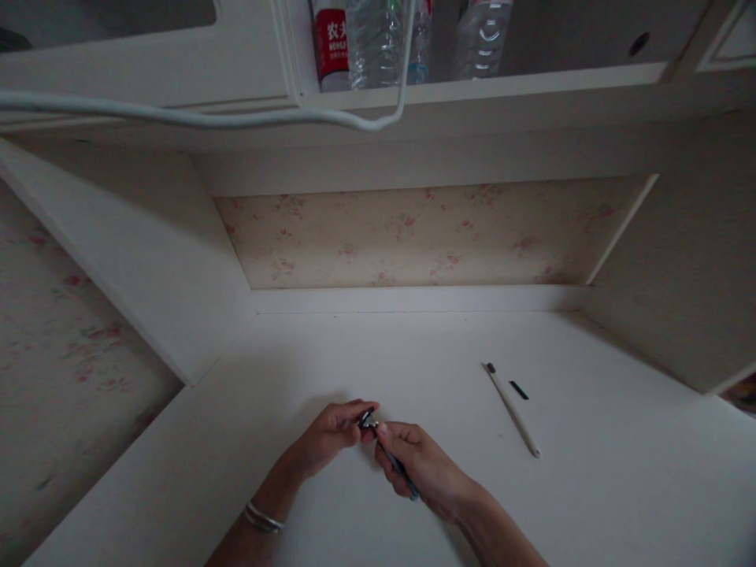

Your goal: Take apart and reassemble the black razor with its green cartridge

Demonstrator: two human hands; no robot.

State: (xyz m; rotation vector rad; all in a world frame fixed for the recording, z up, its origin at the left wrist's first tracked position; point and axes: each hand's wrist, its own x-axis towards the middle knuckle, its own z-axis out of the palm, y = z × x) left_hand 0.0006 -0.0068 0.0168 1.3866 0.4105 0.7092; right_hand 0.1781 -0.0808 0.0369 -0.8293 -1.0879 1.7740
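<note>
Over the white desktop, my two hands meet around a slim dark-handled tool [397, 466] with a small shiny metal head; its exact kind is hard to make out. My right hand [422, 465] is closed around the handle, which slants down to the right past the fingers. At the metal end, my left hand [331, 433] pinches the head between thumb and fingers, partly hiding it. A thin whitish stick with a dark tip [513, 411] lies to the right of my hands. Just beyond it is a short, narrow black strip [519, 390].
A white shelf [366, 165] overhangs the desktop [378, 354], holding several plastic bottles [484, 35]. A white cable [236, 118] hangs across its front. Side panels [147, 236] stand left and right, and floral wallpaper [407, 236] covers the back.
</note>
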